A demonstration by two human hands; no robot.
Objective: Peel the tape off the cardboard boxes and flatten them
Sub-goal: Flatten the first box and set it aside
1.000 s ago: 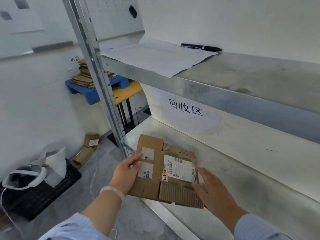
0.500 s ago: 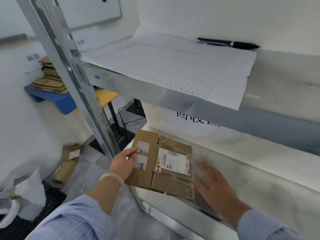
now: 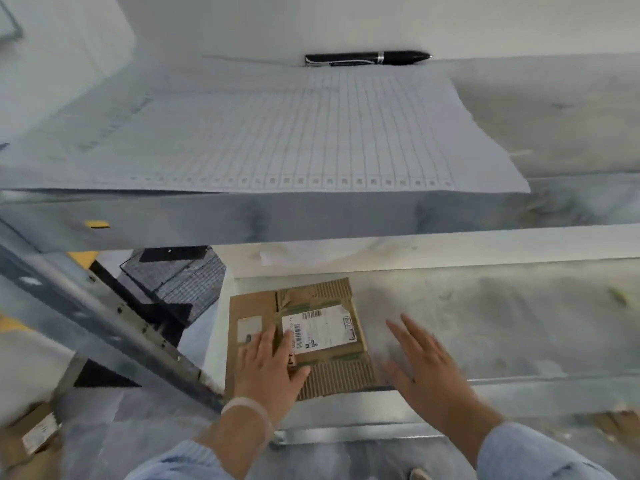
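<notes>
The left hand [image 3: 270, 372], fingers flat, rests on the box [image 3: 322, 299] at the shelf's [image 3: 502, 306] left end; the right hand [image 3: 426, 365], fingers spread, is just right of it.

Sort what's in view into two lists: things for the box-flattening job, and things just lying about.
Job: flattened cardboard box on the lower shelf; left hand flat on it; right hand open beside it; labelled box, lower left.
Lying about: black pen and ruled sheet on the upper shelf; wire basket.
</notes>
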